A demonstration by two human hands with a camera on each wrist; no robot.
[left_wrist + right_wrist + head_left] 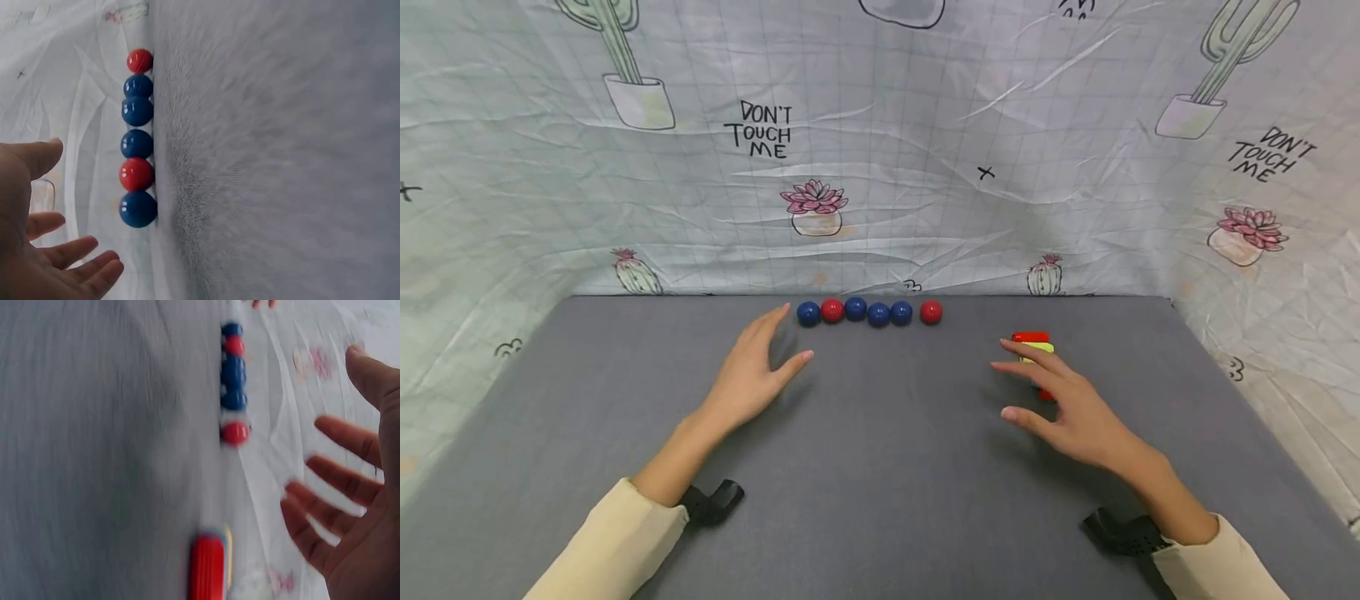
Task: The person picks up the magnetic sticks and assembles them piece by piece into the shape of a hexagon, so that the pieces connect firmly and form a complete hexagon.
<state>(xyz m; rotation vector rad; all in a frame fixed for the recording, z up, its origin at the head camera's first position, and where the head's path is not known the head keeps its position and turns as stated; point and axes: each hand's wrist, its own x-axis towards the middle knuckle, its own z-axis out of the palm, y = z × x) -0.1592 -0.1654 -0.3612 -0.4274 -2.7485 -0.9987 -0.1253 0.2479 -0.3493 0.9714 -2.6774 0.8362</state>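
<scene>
A row of glossy balls lies along the far edge of the grey table: a blue ball (808,314) at the left end, a red ball (832,311), 3 more blue balls (878,314), then a red ball (931,312) slightly apart at the right end. Near the row's left end, my left hand (748,375) hovers with fingers extended and thumb spread, holding nothing. My right hand (1071,408) is also raised, fingers spread, in front of a small group of coloured bars. A red bar (1030,337) and a yellow bar (1040,347) show; the hand partly hides the others.
The grey table (880,483) ends at a pale hanging cloth (910,200) printed with cacti and lettering, which also closes off both sides. Each wrist carries a black camera mount, the left mount (715,502) and the right mount (1120,533).
</scene>
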